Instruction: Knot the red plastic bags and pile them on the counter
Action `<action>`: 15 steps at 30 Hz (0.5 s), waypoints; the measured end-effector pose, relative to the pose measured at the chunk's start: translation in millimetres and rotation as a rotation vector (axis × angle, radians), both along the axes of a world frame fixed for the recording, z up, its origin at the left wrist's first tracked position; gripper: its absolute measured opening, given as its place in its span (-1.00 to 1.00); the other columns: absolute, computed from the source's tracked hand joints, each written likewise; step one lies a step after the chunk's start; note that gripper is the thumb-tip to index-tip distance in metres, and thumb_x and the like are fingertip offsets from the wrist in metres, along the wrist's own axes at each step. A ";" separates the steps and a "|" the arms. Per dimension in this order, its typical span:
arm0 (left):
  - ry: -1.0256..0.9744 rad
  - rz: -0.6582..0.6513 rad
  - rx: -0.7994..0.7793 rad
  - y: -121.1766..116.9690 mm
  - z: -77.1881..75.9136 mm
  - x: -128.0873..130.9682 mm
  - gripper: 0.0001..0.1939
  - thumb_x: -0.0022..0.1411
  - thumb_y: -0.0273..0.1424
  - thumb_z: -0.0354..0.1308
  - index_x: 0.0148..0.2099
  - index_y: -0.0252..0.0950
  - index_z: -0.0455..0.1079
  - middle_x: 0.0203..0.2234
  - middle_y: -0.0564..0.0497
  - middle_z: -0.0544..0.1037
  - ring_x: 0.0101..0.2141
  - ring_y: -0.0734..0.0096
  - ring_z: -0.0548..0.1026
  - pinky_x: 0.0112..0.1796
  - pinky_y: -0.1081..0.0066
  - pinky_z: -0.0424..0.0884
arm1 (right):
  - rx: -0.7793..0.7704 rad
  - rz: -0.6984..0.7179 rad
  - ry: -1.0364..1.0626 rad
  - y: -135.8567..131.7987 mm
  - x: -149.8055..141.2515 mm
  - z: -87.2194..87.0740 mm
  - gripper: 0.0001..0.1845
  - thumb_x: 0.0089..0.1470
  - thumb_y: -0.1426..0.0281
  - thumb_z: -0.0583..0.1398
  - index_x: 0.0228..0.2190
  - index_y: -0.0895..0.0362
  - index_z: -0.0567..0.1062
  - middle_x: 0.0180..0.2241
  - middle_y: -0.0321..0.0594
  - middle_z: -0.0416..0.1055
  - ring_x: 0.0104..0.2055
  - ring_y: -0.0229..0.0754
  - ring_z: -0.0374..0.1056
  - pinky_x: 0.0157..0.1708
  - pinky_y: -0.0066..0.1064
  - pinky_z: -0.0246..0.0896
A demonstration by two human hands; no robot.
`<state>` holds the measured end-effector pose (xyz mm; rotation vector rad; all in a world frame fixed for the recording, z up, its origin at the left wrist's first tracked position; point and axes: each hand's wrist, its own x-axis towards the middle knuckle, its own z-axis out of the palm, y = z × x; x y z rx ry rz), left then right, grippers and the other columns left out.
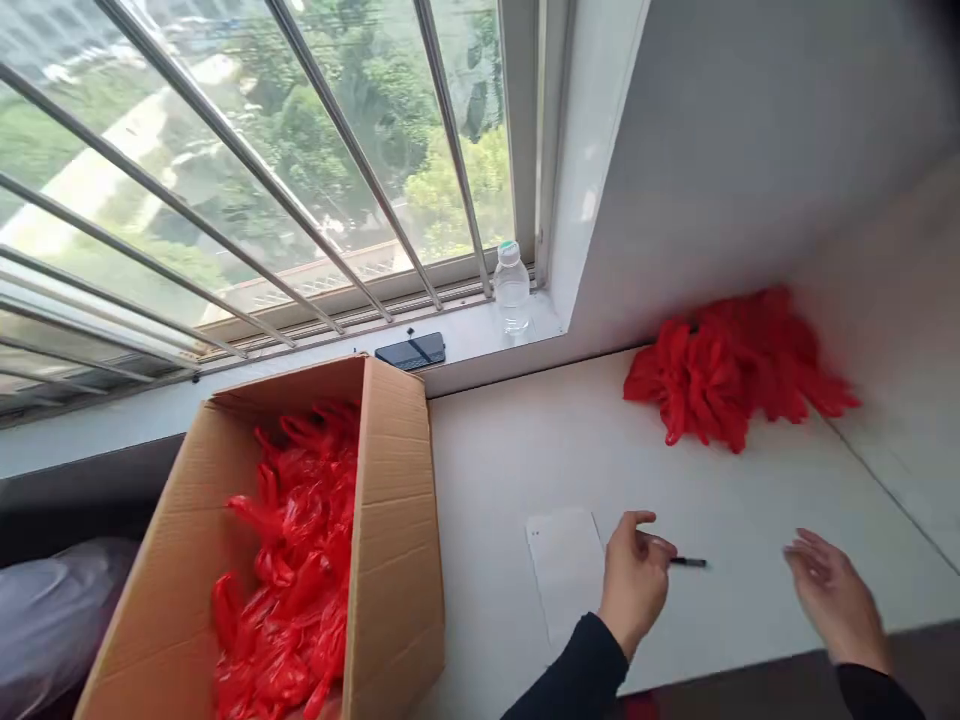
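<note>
My left hand (636, 578) hovers over the white table beside a white sheet of paper (568, 570), its fingers loosely curled and apart. A dark pen (690, 562) shows just past its fingertips; the hand hides the pen's other end, but it looks to lie on the table. Farther right, my right hand (838, 598) is over the table near its front edge, fingers stretched out, with nothing in it. Beyond both hands, a heap of red plastic bags (731, 370) lies against the wall.
To the left stands an open cardboard box (397, 530) with many knotted red plastic bags (292, 570) inside. A phone (410, 351) and a clear bottle with a green-and-white cap (512, 292) are on the windowsill, before a barred window. A grey-white bundle (64, 625) is at the lower left.
</note>
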<state>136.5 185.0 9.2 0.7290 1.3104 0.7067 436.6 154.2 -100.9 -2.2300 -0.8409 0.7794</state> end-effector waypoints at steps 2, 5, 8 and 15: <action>-0.049 -0.081 0.047 -24.6 24.4 -35.9 -0.64 0.21 -0.45 0.08 0.07 -0.37 0.38 -0.32 -0.17 0.64 -0.31 0.26 0.53 -0.24 0.27 0.40 | -0.020 -0.132 0.014 -79.4 -55.4 -15.2 -0.34 -0.17 -0.04 0.19 -0.02 -0.04 0.44 -0.03 0.23 0.50 0.16 0.34 0.38 0.13 0.16 0.25; -0.151 -0.262 0.172 -56.1 73.5 -88.4 -0.71 0.28 -0.39 0.05 0.03 -0.31 0.39 -0.27 -0.13 0.63 -0.30 0.30 0.53 -0.24 0.32 0.40 | 0.000 -0.325 0.097 -213.6 -161.1 -37.3 -0.40 -0.22 0.01 0.18 -0.15 0.07 0.50 -0.17 0.08 0.60 -0.02 0.27 0.52 0.08 0.06 0.35; -0.257 -0.456 0.270 -86.7 122.5 -129.5 -0.75 0.30 -0.33 0.09 -0.02 -0.26 0.42 -0.32 -0.05 0.62 -0.31 0.33 0.52 -0.20 0.32 0.42 | 0.061 -0.519 0.215 -345.3 -282.8 -50.5 -0.46 -0.14 0.01 0.18 -0.20 0.11 0.53 -0.27 -0.03 0.63 -0.16 0.10 0.58 -0.07 -0.15 0.48; -0.261 -0.795 0.298 -194.6 187.7 -157.2 -0.73 0.29 -0.22 0.18 -0.03 -0.24 0.41 -0.29 0.00 0.58 -0.28 0.34 0.53 -0.17 0.32 0.46 | 0.050 -0.972 0.392 -555.7 -498.8 -35.8 -0.70 0.29 0.19 0.23 -0.13 0.19 0.52 -0.32 -0.24 0.56 -0.33 -0.18 0.51 -0.21 -0.24 0.47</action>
